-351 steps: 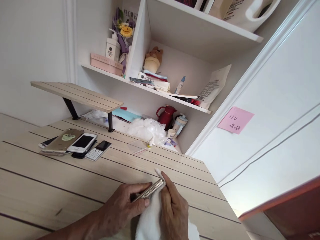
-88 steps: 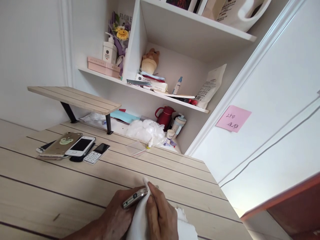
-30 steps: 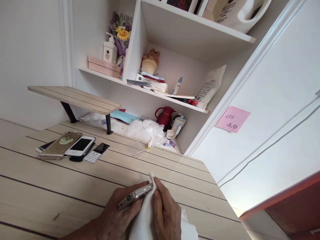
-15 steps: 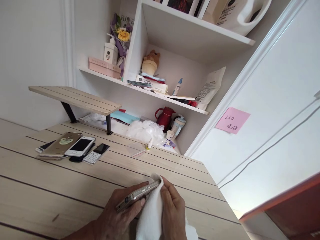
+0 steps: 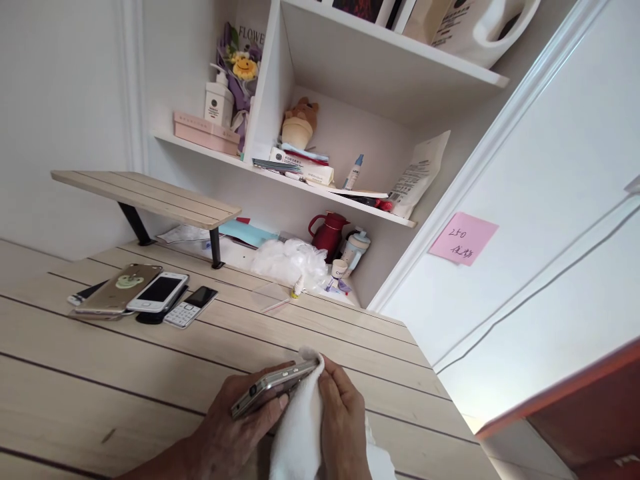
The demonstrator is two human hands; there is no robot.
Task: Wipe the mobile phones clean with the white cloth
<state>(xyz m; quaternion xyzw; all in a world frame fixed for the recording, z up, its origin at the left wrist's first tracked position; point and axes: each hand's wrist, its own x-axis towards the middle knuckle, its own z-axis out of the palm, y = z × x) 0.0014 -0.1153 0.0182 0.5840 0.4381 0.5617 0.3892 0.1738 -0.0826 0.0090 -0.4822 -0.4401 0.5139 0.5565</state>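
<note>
Low in the head view, my left hand (image 5: 227,421) is closed round a silver smartphone (image 5: 273,385), tilted with its side buttons and a camera lens showing. My right hand (image 5: 345,417) pinches a white cloth (image 5: 299,430) that is folded over the phone's far end. The cloth hangs down between my two hands, and more of it shows under the right wrist. Both hands are just above the wooden table (image 5: 165,380). That end of the phone is hidden by the cloth.
Several phones lie at the left, among them a gold phone (image 5: 117,288), a white phone (image 5: 159,292) and a keypad phone (image 5: 191,307). Behind them stands a wooden riser (image 5: 150,197). A small plastic bag (image 5: 270,298) and a red jug (image 5: 327,237) are at the back.
The hands keep their hold on the phone and cloth, with the phone turned very slightly. The whole view has shifted a little.
</note>
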